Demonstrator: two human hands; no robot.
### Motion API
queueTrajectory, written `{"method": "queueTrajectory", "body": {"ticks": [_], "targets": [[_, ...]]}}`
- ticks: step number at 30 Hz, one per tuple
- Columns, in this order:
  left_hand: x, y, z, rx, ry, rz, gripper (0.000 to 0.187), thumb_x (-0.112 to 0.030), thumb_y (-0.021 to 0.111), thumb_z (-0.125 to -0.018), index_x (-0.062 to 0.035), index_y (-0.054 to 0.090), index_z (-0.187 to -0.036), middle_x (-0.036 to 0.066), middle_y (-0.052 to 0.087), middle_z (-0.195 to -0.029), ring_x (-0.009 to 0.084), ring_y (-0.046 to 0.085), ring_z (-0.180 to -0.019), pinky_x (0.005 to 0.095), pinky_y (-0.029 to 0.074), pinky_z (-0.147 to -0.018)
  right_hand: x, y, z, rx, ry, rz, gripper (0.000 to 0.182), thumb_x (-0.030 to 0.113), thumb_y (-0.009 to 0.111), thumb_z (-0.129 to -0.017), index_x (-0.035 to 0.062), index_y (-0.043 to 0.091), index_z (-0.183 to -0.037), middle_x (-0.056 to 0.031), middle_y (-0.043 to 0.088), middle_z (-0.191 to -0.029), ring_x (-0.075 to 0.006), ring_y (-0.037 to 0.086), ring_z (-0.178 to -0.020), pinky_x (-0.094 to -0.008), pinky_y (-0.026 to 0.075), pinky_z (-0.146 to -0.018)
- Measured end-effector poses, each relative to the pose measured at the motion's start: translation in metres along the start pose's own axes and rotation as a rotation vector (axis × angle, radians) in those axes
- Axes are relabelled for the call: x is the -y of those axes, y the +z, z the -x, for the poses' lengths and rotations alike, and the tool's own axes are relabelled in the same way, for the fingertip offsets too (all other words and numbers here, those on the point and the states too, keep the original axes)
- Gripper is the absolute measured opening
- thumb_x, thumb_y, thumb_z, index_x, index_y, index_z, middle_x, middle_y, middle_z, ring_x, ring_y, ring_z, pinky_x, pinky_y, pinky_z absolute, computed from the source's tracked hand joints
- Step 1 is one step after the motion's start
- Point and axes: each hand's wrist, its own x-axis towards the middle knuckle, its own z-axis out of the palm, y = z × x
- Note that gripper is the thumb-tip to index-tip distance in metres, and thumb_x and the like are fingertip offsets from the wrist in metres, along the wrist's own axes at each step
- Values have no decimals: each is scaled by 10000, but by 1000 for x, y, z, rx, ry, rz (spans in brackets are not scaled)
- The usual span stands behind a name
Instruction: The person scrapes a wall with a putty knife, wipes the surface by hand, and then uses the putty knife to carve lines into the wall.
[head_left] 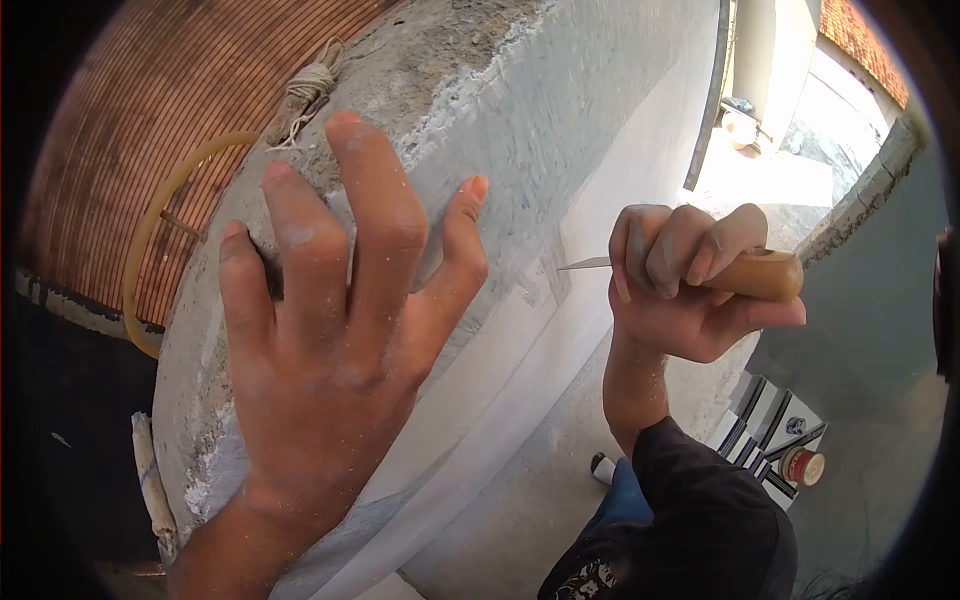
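Note:
My left hand is spread over the top edge of a curved, plastered wall, its fingers apart and bent, dusted with white powder. In my right hand is a putty knife with a stubby wooden handle and a thin metal blade. My fingers wrap round the handle, and the blade points left, its tip right at the wall face. White plaster coats part of that face; the rest is grey and streaked. Rough concrete shows along the top.
A coiled rope lies on the wall's top edge beside a yellowish hose. Ribbed brown roofing lies beyond. Below at right, a round tub stands by black-and-white striped tiles. A concrete ledge juts in at upper right.

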Motion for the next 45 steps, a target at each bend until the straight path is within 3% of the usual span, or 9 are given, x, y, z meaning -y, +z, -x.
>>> {"method": "queueTrajectory", "body": {"ticks": [8,14,20,23,26,28,37,41,45], "targets": [[3,-6,-2,6,-25,102,588,-427,826,-663,-389,610,-1209,112,423,-1411,306,466,-1178,405,470,-870,-17,3,1,28,-70,-80,800,885,249,-814,112,390,-657,1,314,-450,-131,256,-364,-290,264,-344],[0,-1,-1,-35,-32,86,510,-405,814,-698,-382,624,-1171,92,442,-1394,299,475,-1169,400,465,-857,-16,3,1,37,32,-154,757,830,285,-851,111,405,-648,-9,323,-439,-137,258,-341,-306,282,-341],[23,48,13,-207,168,-337,436,-395,788,-741,-373,633,-1148,83,467,-1365,301,482,-1162,396,464,-851,-3,5,-4,49,-27,-129,781,829,252,-859,95,396,-633,-10,321,-435,-136,244,-345,-312,295,-336],[19,41,14,-148,165,-297,445,-405,787,-740,-374,631,-1155,81,467,-1364,300,480,-1168,394,464,-855,-33,6,18,-8,152,-87,777,831,238,-861,107,389,-622,-7,325,-427,-132,261,-324,-288,299,-324],[4,13,4,-72,19,-59,484,-414,794,-727,-383,620,-1177,83,457,-1375,298,473,-1178,393,465,-863,10,11,-2,19,-52,-169,795,849,266,-841,98,393,-616,-15,337,-437,-153,260,-343,-322,312,-338],[-1,2,0,-36,-40,68,518,-416,802,-714,-389,611,-1195,87,447,-1384,296,468,-1185,393,465,-870,-16,12,2,30,-56,-111,772,830,279,-856,106,384,-609,-8,330,-433,-141,266,-326,-299,319,-327],[0,-7,-2,26,-33,117,586,-412,824,-686,-386,599,-1226,108,421,-1404,307,462,-1192,413,467,-884,-26,5,3,5,-16,-165,761,834,274,-854,114,387,-634,-5,317,-435,-132,290,-330,-285,363,-329],[0,-2,-2,19,-22,5,589,-402,826,-690,-385,600,-1233,113,419,-1404,314,460,-1193,425,468,-892,10,4,-8,40,-14,-201,818,878,268,-812,92,428,-651,-18,320,-442,-140,276,-350,-309,342,-360],[-2,2,0,30,-23,-55,578,-410,823,-696,-386,605,-1231,116,419,-1402,317,453,-1200,431,467,-899,-20,-1,-1,3,58,-188,772,850,294,-834,113,379,-621,-6,308,-435,-126,274,-332,-285,331,-325]]}}
